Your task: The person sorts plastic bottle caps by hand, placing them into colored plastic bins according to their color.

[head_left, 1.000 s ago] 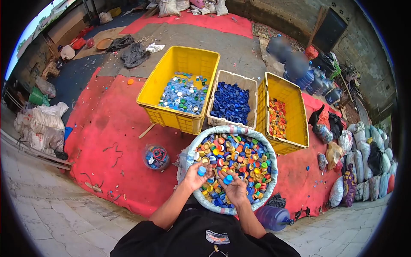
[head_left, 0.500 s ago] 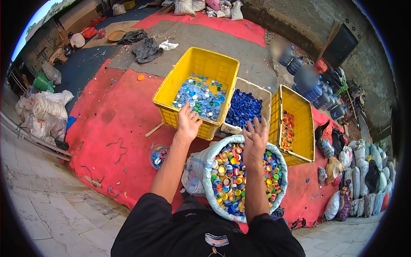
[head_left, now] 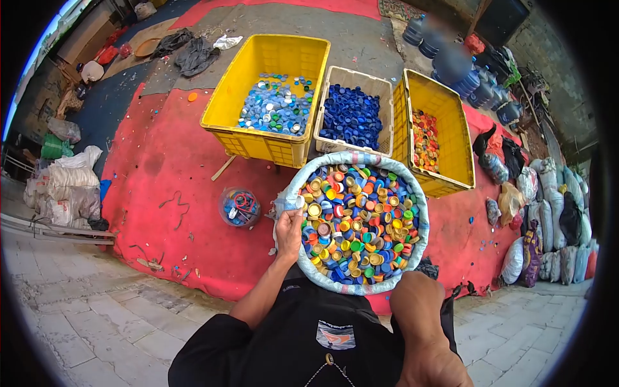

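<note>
A large sack (head_left: pixel 422 222) with a pale blue, rolled-down rim stands in front of me, full of mixed coloured bottle caps (head_left: pixel 361 222). My left hand (head_left: pixel 288 230) is at the left side of this rim, its fingers closed on the edge. Close to its fingertips shows a small white cap (head_left: pixel 300 201). My right arm is folded back to the right of my body; the right hand (head_left: pixel 442 371) is at the bottom of the view, its fingers hidden.
Behind the sack stand a yellow crate (head_left: pixel 255 138) with light blue caps, a white crate (head_left: pixel 335 143) with dark blue caps and another yellow crate (head_left: pixel 445 184) with orange and red caps. A clear tub (head_left: pixel 240 208) sits left on the red mat (head_left: pixel 167 213). Filled sacks (head_left: pixel 548 206) stand right.
Both hands were raised and open, left near the yellow crate, right above the sack. The left has come down to the sack's rim; the right has drawn back towards me. The view has tilted down.
</note>
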Demonstrator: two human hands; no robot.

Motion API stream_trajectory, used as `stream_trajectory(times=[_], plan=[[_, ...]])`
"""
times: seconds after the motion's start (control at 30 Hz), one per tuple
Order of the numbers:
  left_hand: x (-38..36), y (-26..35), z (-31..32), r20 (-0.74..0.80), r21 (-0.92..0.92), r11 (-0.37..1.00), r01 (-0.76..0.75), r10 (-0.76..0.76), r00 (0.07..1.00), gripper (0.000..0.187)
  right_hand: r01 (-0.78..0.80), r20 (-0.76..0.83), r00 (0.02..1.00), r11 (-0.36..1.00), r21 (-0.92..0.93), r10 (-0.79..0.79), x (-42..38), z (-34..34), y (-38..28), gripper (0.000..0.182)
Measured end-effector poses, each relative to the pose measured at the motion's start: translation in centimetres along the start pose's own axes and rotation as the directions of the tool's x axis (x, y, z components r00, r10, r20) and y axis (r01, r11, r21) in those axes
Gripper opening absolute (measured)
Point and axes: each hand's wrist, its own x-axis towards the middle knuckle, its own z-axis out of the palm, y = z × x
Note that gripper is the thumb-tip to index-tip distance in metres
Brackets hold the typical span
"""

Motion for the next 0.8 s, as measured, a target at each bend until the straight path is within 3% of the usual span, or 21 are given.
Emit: stream_trajectory(times=[0.07, 0.23, 0.33, 0.43, 0.53, 0.57, 0.63, 0.73, 0.77, 0.8], plan=[[-0.7, -0.4, 0.2, -0.007, 0.075, 0.996, 0.042, -0.041, 0.999, 0.019, 0.016, -0.017, 1.0, 0.999, -0.048, -0.017, 1.3, -2.4, -0.5, 0.018], [-1.7, -1.6, 2.0, 0.007, 0.284, 0.954, -0.09, 0.092, 0.996, 0.02, -0.056, -0.008, 0.998, 0.998, -0.039, 0.056, 3.2, -6.1, -1.0, 0.015], [-2.9, -1.1, 3.3, 0.026, 0.366, 0.926, -0.087, 0.083, 0.996, 0.02, -0.034, 0.071, 0.997, 0.997, -0.068, 0.039, 3.8, -7.8, 0.6, 0.013], [-2.7, -3.2, 2.7, 0.073, 0.566, 0.802, -0.192, 0.184, 0.98, 0.02, 0.166, -0.131, 0.973, 0.969, -0.181, -0.191, 3.4, -6.9, 4.2, 0.018], [-3.1, -3.5, 3.0, 0.168, 0.722, 0.623, -0.3, 0.264, 0.95, 0.025, -0.152, 0.015, 0.988, 0.948, 0.281, 0.154, 4.0, -10.3, 2.8, 0.036], [-3.0, -4.0, 2.9, 0.215, 0.756, 0.549, -0.356, 0.306, 0.927, 0.027, -0.274, 0.071, 0.958, 0.819, 0.504, 0.277, 4.3, -11.5, 2.4, 0.039], [-3.0, -3.8, 3.0, 0.315, 0.791, 0.411, -0.453, 0.362, 0.877, 0.039, -0.438, 0.25, 0.855, 0.377, 0.816, 0.454, 4.4, -13.0, 2.2, 0.047], [-3.4, -3.8, 3.6, 0.387, 0.846, 0.239, -0.478, 0.343, 0.856, 0.046, -0.437, 0.187, 0.883, 0.608, 0.663, 0.431, 3.9, -16.1, 2.7, 0.052], [-3.3, -4.1, 3.5, 0.392, 0.849, 0.233, -0.475, 0.324, 0.861, 0.052, -0.506, 0.277, 0.842, 0.856, 0.106, 0.463, 4.3, -17.6, 2.1, 0.062], [-3.4, -4.1, 3.7, 0.383, 0.858, 0.223, -0.462, 0.318, 0.867, 0.053, -0.562, 0.273, 0.804, 0.825, 0.058, 0.528, 3.8, -18.9, 1.4, 0.061]])
